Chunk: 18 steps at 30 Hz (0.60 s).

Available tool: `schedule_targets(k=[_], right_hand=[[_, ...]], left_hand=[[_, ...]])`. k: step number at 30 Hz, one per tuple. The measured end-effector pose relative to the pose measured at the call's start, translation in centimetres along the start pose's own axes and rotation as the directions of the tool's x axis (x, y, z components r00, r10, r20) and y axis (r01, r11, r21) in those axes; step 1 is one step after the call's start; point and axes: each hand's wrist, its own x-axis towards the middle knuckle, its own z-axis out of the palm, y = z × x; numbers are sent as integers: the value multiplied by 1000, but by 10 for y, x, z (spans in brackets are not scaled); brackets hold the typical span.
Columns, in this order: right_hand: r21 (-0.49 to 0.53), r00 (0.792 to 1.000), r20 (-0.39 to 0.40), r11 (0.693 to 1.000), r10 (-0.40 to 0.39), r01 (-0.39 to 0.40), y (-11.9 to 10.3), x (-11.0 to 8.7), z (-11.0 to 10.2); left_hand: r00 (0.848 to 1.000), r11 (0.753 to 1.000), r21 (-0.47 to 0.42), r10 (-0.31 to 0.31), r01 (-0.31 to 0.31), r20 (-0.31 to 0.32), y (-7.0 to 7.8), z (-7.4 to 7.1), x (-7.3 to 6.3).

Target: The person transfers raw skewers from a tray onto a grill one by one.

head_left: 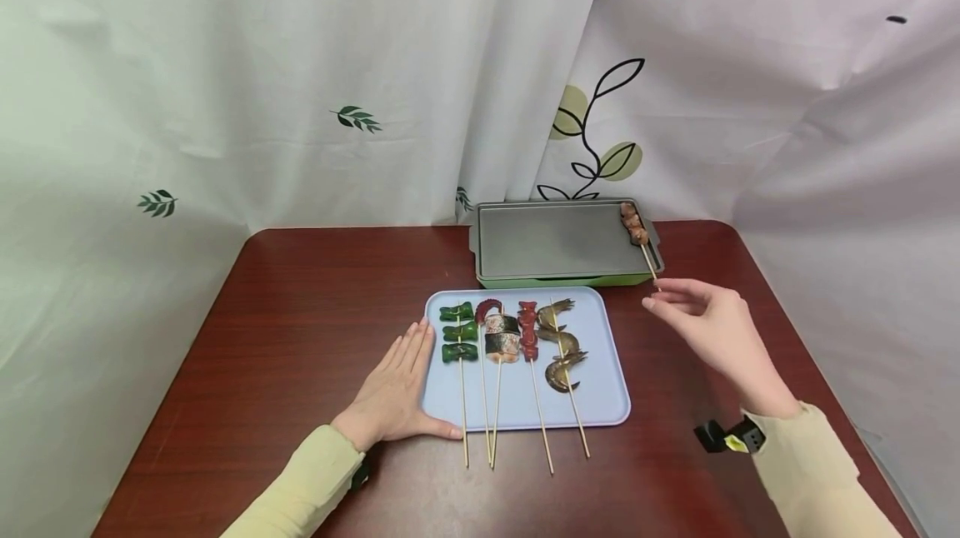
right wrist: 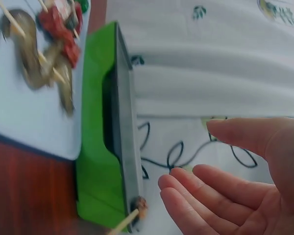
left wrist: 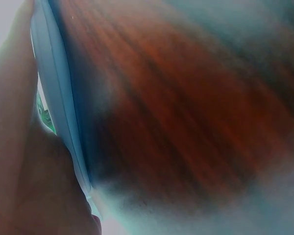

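My right hand [head_left: 708,326] is beside the stick end of a meat skewer [head_left: 634,226]. In the right wrist view its thumb stands apart from the fingers [right wrist: 210,196], with nothing between them. The meat lies at the right end of the grill's grey plate [head_left: 551,240], its stick sticking out over the near rim. My left hand [head_left: 397,392] rests along the left edge of the pale blue tray [head_left: 592,405], fingers straight, thumb at the near corner. On the tray lie a green pepper skewer [head_left: 459,331], a red tentacle skewer [head_left: 487,309], a patterned roll skewer [head_left: 501,338], a red meat skewer [head_left: 528,330] and a shrimp skewer [head_left: 562,346].
Behind the tray stands the grill with its green body [right wrist: 95,122], close to the white curtain [head_left: 360,63]. The sticks on the tray reach past its near edge over the dark red wooden table [head_left: 300,321].
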Motion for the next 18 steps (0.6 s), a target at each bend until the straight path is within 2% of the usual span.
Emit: schedule_targets(k=[6, 18], right_hand=[[44, 998, 62, 999, -1, -2, -1, -19, 20], [125, 978, 203, 989, 57, -84, 7, -44, 72]], left_hand=[[1000, 1000, -4, 2, -2, -1, 1, 0, 0], [1000, 1000, -1, 3, -3, -2, 1, -1, 0]])
